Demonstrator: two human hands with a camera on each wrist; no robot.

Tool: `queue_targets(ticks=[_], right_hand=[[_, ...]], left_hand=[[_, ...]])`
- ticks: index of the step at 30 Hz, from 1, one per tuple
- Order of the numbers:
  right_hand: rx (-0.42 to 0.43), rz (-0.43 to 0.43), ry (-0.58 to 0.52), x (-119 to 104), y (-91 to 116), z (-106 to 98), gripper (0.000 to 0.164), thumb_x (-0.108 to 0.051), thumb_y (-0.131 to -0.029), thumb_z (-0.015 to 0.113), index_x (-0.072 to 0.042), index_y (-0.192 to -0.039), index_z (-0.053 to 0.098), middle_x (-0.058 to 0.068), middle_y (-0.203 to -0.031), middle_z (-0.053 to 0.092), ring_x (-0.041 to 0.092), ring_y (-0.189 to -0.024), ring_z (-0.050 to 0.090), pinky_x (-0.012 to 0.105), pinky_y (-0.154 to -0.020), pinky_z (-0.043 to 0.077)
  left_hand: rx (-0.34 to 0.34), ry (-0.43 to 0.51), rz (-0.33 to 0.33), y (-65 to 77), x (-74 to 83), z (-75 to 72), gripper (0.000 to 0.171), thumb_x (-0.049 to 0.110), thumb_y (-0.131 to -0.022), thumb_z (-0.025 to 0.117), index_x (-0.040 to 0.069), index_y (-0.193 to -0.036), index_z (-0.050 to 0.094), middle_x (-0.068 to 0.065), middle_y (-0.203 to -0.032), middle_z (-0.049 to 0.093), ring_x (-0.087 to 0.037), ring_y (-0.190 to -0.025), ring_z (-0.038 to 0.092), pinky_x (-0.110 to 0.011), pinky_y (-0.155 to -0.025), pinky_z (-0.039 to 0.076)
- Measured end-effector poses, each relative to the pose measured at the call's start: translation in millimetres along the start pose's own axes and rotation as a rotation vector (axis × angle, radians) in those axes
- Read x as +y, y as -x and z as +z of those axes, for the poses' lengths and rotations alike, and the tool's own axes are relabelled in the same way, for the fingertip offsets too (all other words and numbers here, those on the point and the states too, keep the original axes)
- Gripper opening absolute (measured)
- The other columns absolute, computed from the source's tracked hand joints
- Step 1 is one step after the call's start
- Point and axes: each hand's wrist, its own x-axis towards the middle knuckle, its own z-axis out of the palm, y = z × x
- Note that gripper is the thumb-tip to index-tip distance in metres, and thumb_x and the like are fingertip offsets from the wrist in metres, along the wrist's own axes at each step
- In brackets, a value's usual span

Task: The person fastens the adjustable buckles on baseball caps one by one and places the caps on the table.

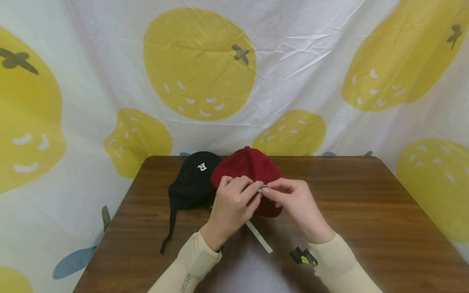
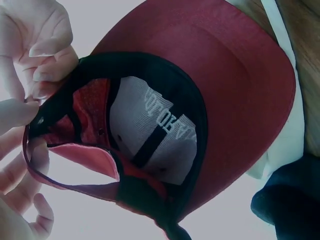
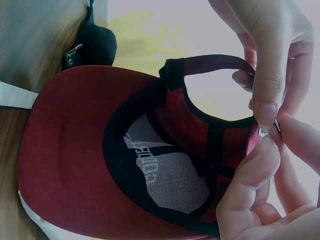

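A red baseball cap is held between both hands, its back opening toward me and its brim low. My left hand pinches the cap's back strap, which loops across the opening. Close against it, fingertip to fingertip, my right hand pinches the other end at a small metal clasp. In the left wrist view the dark sweatband and pale lettered lining show inside the cap. Part of the clasp is hidden by fingers.
A black cap with a white R and a dangling strap lies left of the red one. From under the red cap a white strap runs out across the brown table. A lemon-printed cloth hangs behind.
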Motion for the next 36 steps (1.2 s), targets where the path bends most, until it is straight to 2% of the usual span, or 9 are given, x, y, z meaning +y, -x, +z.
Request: queue_targets(ticks=[6, 10, 13, 16, 19, 20, 23, 27, 36], right_hand=[[0.033, -0.005, -0.032, 3.0, -0.1, -1.7, 0.026, -0.032, -0.087, 0.08, -0.01, -0.101, 0.079, 0.014, -0.096, 0.072, 0.036, -0.085, 0.062, 0.037, -0.068, 0.055], [0.066, -0.05, -0.035, 4.7, 1.7, -2.7, 0.024, -0.029, -0.09, 0.078, -0.01, -0.105, 0.078, 0.02, -0.095, 0.069, 0.04, -0.084, 0.062, 0.036, -0.069, 0.057], [0.119, -0.145, 0.038, 7.1, 1.7, -1.3, 0.019, -0.026, -0.09, 0.078, -0.013, -0.103, 0.079, 0.013, -0.092, 0.07, 0.034, -0.08, 0.061, 0.032, -0.065, 0.054], [0.199, -0.284, 0.204, 10.2, 0.9, 1.5, 0.012, -0.027, -0.088, 0.08, -0.019, -0.098, 0.079, -0.001, -0.096, 0.068, 0.023, -0.083, 0.059, 0.028, -0.065, 0.05], [0.287, -0.433, 0.376, 11.5, -0.2, 4.0, 0.008, -0.026, -0.086, 0.082, -0.023, -0.094, 0.081, -0.004, -0.11, 0.066, 0.019, -0.1, 0.053, 0.03, -0.067, 0.048], [0.312, -0.477, 0.419, 11.7, -0.7, 4.5, 0.008, -0.025, -0.086, 0.082, -0.023, -0.093, 0.081, -0.003, -0.115, 0.065, 0.019, -0.107, 0.051, 0.032, -0.073, 0.048], [0.356, -0.575, 0.475, 10.7, -1.7, 5.6, 0.009, -0.02, -0.084, 0.084, -0.02, -0.093, 0.082, 0.003, -0.128, 0.063, 0.025, -0.123, 0.045, 0.045, -0.087, 0.046], [0.368, -0.606, 0.474, 9.7, -1.9, 7.1, 0.013, -0.016, -0.082, 0.085, -0.016, -0.095, 0.082, 0.006, -0.133, 0.061, 0.027, -0.13, 0.043, 0.057, -0.097, 0.04], [0.377, -0.603, 0.495, 13.2, -3.6, 8.5, 0.014, -0.016, -0.082, 0.085, -0.014, -0.095, 0.082, 0.005, -0.135, 0.06, 0.024, -0.132, 0.043, 0.056, -0.099, 0.041]], left_hand=[[0.038, -0.014, 0.004, -0.5, -0.9, 1.1, 0.027, 0.024, -0.086, 0.079, 0.014, -0.111, 0.077, -0.008, -0.102, 0.062, -0.024, -0.094, 0.056, -0.036, -0.074, 0.047], [0.052, -0.013, 0.004, -1.3, -1.6, 1.7, 0.027, 0.023, -0.085, 0.08, 0.012, -0.11, 0.078, -0.01, -0.107, 0.062, -0.026, -0.1, 0.054, -0.037, -0.075, 0.048], [0.044, -0.01, -0.006, -1.3, -1.5, 1.5, 0.027, 0.023, -0.085, 0.08, 0.012, -0.11, 0.078, -0.01, -0.108, 0.062, -0.026, -0.1, 0.055, -0.037, -0.075, 0.048], [0.032, -0.013, -0.01, -0.9, -1.0, 1.6, 0.026, 0.023, -0.086, 0.079, 0.012, -0.11, 0.078, -0.009, -0.106, 0.063, -0.025, -0.099, 0.055, -0.037, -0.076, 0.049], [0.029, -0.022, -0.005, -1.0, -0.7, 2.5, 0.026, 0.023, -0.086, 0.079, 0.012, -0.11, 0.078, -0.009, -0.105, 0.063, -0.026, -0.1, 0.056, -0.039, -0.078, 0.049], [0.028, -0.027, -0.003, -1.1, -0.7, 2.8, 0.026, 0.023, -0.086, 0.078, 0.012, -0.109, 0.078, -0.009, -0.106, 0.063, -0.026, -0.1, 0.057, -0.039, -0.08, 0.049], [0.025, -0.041, -0.002, -1.6, -1.0, 3.4, 0.025, 0.023, -0.087, 0.078, 0.012, -0.109, 0.078, -0.01, -0.108, 0.064, -0.027, -0.103, 0.057, -0.041, -0.085, 0.049], [0.009, -0.068, -0.007, -1.1, -1.1, 3.0, 0.024, 0.024, -0.087, 0.076, 0.013, -0.109, 0.078, -0.009, -0.109, 0.065, -0.026, -0.105, 0.058, -0.042, -0.088, 0.049], [0.009, -0.098, -0.025, 1.7, -1.5, 1.3, 0.024, 0.023, -0.087, 0.076, 0.016, -0.11, 0.077, -0.005, -0.103, 0.072, -0.024, -0.1, 0.063, -0.046, -0.088, 0.045]])
